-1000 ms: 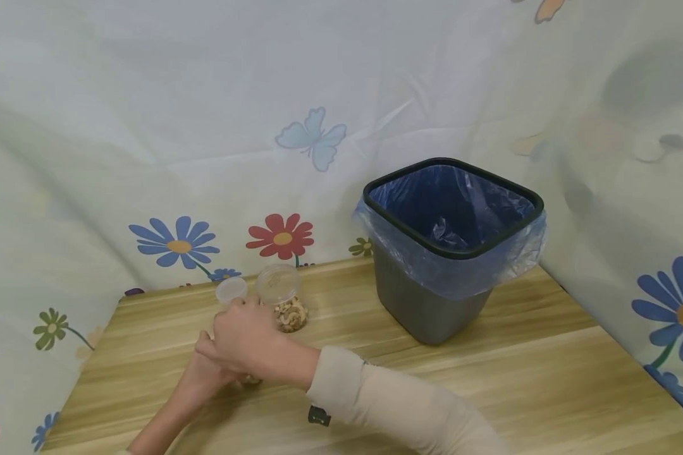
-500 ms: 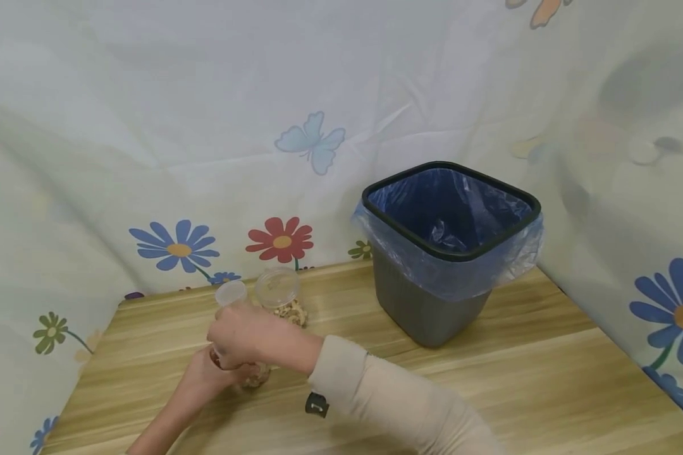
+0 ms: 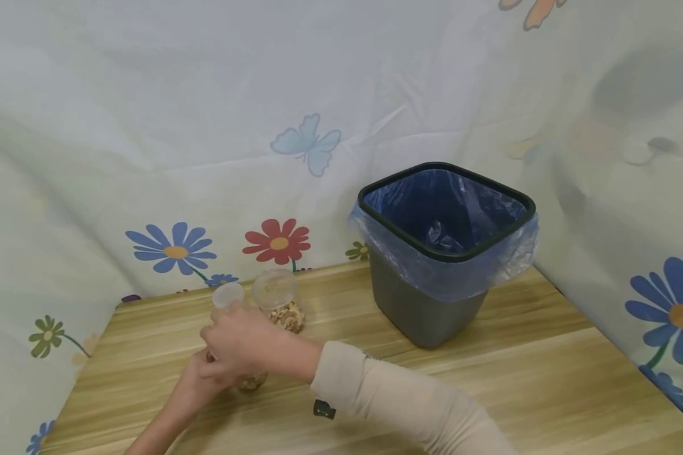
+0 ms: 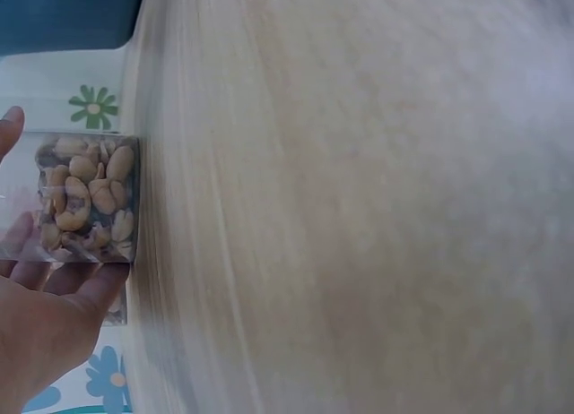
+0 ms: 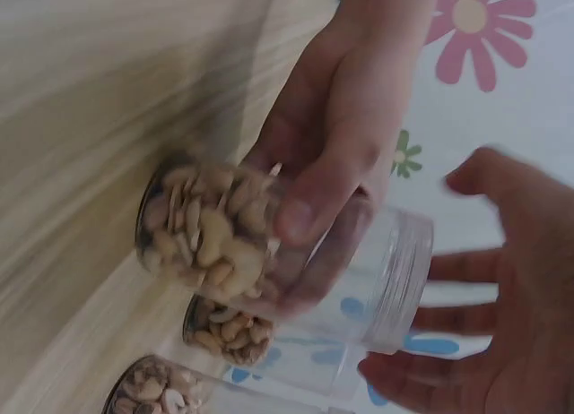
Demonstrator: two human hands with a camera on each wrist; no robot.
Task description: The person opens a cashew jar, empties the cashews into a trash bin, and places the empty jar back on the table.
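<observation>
Right hand (image 5: 525, 306), right of the right-wrist frame: grip apart, contact not determinable. Jar (image 5: 211, 230), left of centre: long axis runs rightward, mouth end toward that hand, which is nearer the mouth. Left hand (image 5: 336, 141): grip clamped round its body. Two more jars (image 3: 276, 291) beyond.

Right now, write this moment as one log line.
left hand: grips nut jar | right hand: fingers at its top | two more nut jars: on table | lined bin: on table
</observation>
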